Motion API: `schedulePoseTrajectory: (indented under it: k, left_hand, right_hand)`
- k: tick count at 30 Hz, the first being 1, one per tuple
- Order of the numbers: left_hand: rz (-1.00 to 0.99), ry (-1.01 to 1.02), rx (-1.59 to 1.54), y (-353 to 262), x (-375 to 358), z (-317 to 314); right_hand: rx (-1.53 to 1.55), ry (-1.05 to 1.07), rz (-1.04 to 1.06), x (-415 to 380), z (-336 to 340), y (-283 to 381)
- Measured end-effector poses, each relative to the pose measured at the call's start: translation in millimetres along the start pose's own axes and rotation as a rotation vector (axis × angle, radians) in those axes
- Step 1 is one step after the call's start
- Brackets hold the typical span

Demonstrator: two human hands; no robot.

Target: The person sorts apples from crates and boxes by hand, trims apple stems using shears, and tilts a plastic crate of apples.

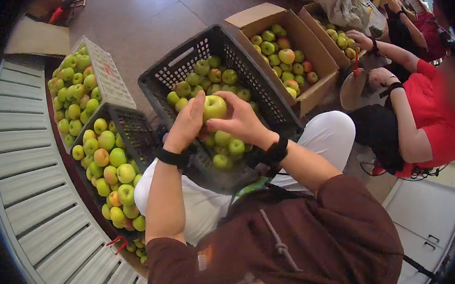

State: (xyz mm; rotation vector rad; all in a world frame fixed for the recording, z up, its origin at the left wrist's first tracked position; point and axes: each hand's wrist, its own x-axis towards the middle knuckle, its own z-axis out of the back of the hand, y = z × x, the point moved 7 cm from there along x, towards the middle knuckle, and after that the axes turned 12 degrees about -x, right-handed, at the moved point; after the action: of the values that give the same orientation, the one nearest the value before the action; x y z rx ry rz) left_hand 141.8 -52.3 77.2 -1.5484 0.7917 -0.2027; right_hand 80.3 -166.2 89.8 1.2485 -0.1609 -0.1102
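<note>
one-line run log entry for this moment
left hand + right hand: holding green apple | over black crate of apples | co-worker at cardboard box

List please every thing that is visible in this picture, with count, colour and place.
held apple: one, green, between both hands above the black crate
black crate: one, tilted on the lap, holds green apples
dark crate: one, left, full of green-yellow apples
white crate: one, far left, green apples
cardboard boxes: two, brown, top right, apples inside
roller conveyor: one, grey, left edge
co-worker: one, red shirt, right
left hand: on the held apple
right hand: on the held apple
</note>
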Motion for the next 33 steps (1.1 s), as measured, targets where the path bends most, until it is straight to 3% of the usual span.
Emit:
schedulePoseTrajectory:
  k: [5, 11, 16, 24, 33]
  left_hand:
    - [0.121, 0.009, 0.031, -12.5, -6.4, 1.1]
    - [0.101, -0.040, 0.011, -18.6, -3.5, 3.5]
    - [0.146, -0.071, -0.052, -12.1, 0.0, 8.4]
    - [0.195, -0.100, -0.068, -9.0, 10.7, 8.2]
    - [0.236, -0.106, -0.072, -7.8, 26.7, 2.2]
  right_hand:
    - [-0.067, -0.107, -0.095, 21.8, 41.7, -34.1]
    - [-0.409, -0.416, -0.198, 50.5, 146.9, -144.8]
    - [-0.776, -0.456, -0.424, 59.0, 229.1, -186.3]
    - [-1.369, 0.218, -0.769, 29.6, 260.3, -307.1]
    - [-1.522, 0.406, -0.844, 19.6, 259.7, -357.9]
